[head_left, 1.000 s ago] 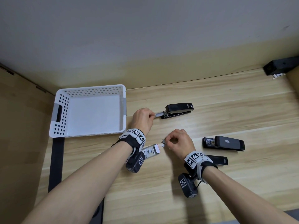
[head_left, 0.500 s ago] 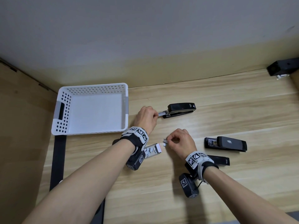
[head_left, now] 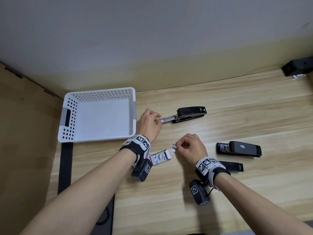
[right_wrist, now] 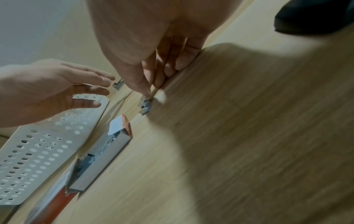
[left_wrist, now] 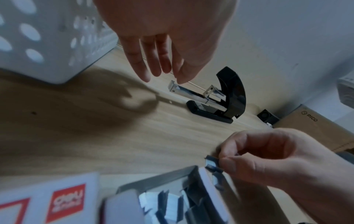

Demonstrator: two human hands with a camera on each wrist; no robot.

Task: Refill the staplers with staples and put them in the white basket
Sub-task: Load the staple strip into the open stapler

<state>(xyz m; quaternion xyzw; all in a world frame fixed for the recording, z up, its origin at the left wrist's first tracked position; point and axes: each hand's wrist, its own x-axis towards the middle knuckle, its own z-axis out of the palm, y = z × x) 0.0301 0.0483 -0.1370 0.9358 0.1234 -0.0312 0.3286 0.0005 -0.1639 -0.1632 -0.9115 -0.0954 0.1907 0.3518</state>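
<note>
A black stapler point(head_left: 189, 114) lies right of the white basket point(head_left: 100, 92) with its metal staple tray point(head_left: 167, 119) slid out to the left. My left hand point(head_left: 158, 118) is at the tray's end; in the left wrist view the left hand point(left_wrist: 162, 72) has straight fingers, and its thumb tip touches the tray point(left_wrist: 191, 92). My right hand point(head_left: 177, 147) pinches a short strip of staples point(head_left: 174, 148) just above the table, right of the open staple box point(head_left: 160, 157). The right wrist view shows the staples point(right_wrist: 145, 106) at the fingertips.
Two more black staplers point(head_left: 238, 149) point(head_left: 232, 166) lie right of my right hand. A black box-shaped object point(head_left: 298, 68) sits at the back right corner. A wooden side panel stands to the left and a wall behind. The basket holds nothing.
Both hands stay almost where they were, the left at the tray end and the right pinching the staples. The view has shifted slightly.
</note>
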